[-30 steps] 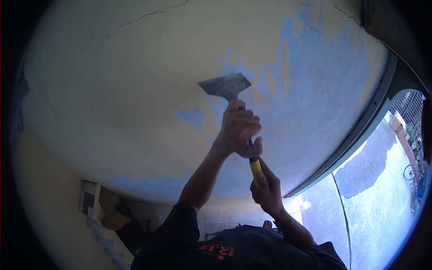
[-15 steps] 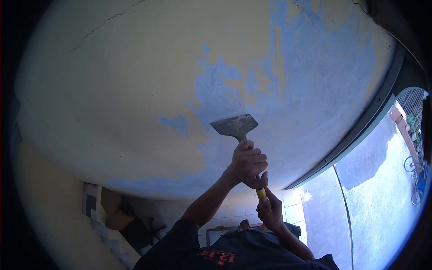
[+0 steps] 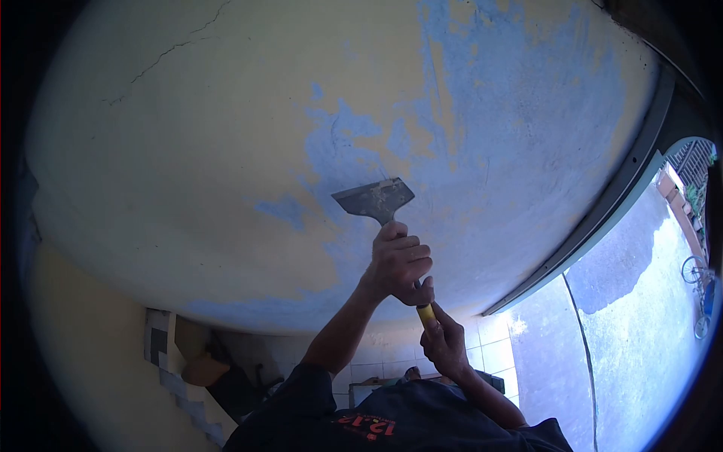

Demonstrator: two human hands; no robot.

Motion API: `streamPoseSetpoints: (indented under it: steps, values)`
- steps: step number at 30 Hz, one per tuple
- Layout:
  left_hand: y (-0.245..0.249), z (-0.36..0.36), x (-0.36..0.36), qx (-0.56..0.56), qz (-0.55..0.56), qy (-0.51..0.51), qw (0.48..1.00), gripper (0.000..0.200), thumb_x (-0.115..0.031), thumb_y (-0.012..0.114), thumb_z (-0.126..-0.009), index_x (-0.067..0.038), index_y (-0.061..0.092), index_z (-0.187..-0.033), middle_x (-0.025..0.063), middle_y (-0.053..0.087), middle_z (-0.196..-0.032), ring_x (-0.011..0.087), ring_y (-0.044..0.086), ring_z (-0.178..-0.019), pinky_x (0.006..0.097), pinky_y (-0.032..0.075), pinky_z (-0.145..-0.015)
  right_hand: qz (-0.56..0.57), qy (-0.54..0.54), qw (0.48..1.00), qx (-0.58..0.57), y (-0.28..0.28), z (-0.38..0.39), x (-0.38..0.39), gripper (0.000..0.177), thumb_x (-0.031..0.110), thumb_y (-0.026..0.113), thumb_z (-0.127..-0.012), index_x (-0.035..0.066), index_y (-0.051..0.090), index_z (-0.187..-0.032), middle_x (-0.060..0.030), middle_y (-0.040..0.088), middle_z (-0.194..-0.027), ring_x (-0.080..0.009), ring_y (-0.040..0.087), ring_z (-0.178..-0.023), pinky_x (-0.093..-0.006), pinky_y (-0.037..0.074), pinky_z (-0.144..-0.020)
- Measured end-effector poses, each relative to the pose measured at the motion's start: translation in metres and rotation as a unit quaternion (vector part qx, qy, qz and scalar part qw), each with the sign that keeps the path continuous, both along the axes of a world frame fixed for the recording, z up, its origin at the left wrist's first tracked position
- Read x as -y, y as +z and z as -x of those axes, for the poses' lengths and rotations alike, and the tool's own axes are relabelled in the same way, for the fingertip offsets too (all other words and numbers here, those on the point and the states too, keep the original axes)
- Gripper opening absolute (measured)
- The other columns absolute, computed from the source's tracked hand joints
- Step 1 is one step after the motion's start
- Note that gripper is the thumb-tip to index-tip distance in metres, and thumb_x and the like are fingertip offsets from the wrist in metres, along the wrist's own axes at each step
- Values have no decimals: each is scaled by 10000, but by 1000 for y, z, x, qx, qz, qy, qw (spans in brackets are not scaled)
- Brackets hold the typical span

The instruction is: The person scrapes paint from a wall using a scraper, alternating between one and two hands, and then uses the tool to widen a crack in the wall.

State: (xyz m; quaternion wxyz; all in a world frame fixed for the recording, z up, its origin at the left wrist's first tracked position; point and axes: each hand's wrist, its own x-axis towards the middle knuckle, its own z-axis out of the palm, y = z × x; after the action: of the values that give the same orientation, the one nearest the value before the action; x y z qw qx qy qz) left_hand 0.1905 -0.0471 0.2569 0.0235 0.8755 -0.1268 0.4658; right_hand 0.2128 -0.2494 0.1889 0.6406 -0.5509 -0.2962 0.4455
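Observation:
A wide-bladed scraper [image 3: 376,200] with a yellow handle is held in both my hands, its blade against or very near the wall [image 3: 497,188]. My left hand [image 3: 401,262] is wrapped round the shaft just below the blade. Lower down, my right hand [image 3: 446,345] grips the yellow handle near its end. Flecks of pale paint cling to the blade. Cream paint covers the wall's left side, while a large bluish bare patch spreads around the blade and to the right, with ragged cream remnants in it.
A dark frame edge [image 3: 602,203] bounds the wall on the right. Beyond it lies a sunlit concrete floor [image 3: 633,354] with a bicycle [image 3: 697,297] at the far side. A round brown seat [image 3: 205,371] and a stepped grey tile trim [image 3: 177,384] are at lower left.
The scraper and both hands have shifted slightly left and up in view. The wall has also slid left in view, as the camera moved. Both hands keep their grip.

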Motion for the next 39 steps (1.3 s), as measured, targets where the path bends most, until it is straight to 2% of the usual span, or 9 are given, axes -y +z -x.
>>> streamPoseSetpoints:
  steps: [9, 11, 15, 17, 22, 28, 33, 36, 39]
  values:
    - [48, 1, -13, 38, -57, 9, 998, 250, -304, 562, -518, -139, 379, -478, 8, 371, -525, 189, 382, -460, 349, 323, -624, -80, 4, 996, 30, 27, -3, -19, 606, 406, 428, -1030, 8, 337, -1478, 30, 469, -620, -26, 439, -524, -202, 368, -466]
    - [42, 7, -3, 43, -54, 0, 998, 249, -305, 565, -521, -140, 383, -478, 8, 373, -525, 188, 386, -463, 351, 326, -627, -73, 9, 997, 33, 29, 2, -9, 580, 389, 435, -1025, 60, 340, -1493, 63, 424, -640, -12, 395, -556, -200, 363, -509]
    - [15, 10, 19, 12, -24, -8, 1000, 242, -298, 571, -534, -139, 397, -478, 6, 383, -525, 187, 396, -472, 359, 338, -637, -61, 17, 998, -2, -1, 8, 15, 590, 387, 443, -1024, 41, 338, -1490, 59, 435, -638, -16, 401, -545, -200, 364, -501]
    - [-1, 3, 18, -2, -7, -11, 1000, 235, -285, 585, -529, -135, 412, -478, 6, 397, -525, 189, 404, -476, 360, 346, -643, -29, -20, 999, 5, -11, 7, 17, 579, 385, 416, -1037, 7, 351, -1470, 31, 455, -595, -31, 418, -466, -206, 357, -438]
    - [-7, -10, 14, -14, 2, -18, 1000, 215, -266, 600, -512, -133, 434, -480, 9, 411, -525, 195, 410, -476, 360, 350, -647, -11, -29, 999, -9, -8, -1, 14, 584, 361, 444, -1028, 27, 323, -1491, 38, 445, -633, -25, 408, -527, -202, 365, -480]
    - [7, -14, 4, 7, -26, -4, 1000, 215, -274, 587, -530, -134, 430, -482, 12, 400, -526, 198, 405, -475, 361, 349, -653, -23, -20, 999, -11, -2, -9, 1, 565, 362, 436, -1030, 53, 337, -1493, 39, 443, -635, -28, 411, -540, -205, 371, -497]
    - [50, -13, -11, 21, -56, 6, 998, 225, -291, 571, -557, -138, 419, -490, 13, 395, -531, 202, 400, -474, 362, 334, -644, -69, -4, 997, 47, 29, -18, -19, 568, 383, 432, -1028, 59, 354, -1488, 45, 442, -634, -28, 413, -548, -216, 383, -512]
    - [68, -14, -15, 72, -84, 11, 994, 295, -317, 536, -647, -124, 380, -488, 15, 387, -520, 201, 404, -452, 368, 321, -608, -89, 0, 995, 54, 43, -20, -27, 569, 393, 431, -1026, 58, 367, -1482, 49, 444, -635, -24, 415, -552, -215, 387, -516]
    - [69, -2, -4, 20, -87, 10, 996, 243, -303, 578, -562, -141, 411, -493, 2, 399, -529, 188, 407, -470, 362, 329, -633, -114, -6, 992, 61, 35, -12, -17, 637, 437, 436, -1024, -1, 337, -1475, 40, 442, -591, -31, 418, -481, -202, 355, -449]
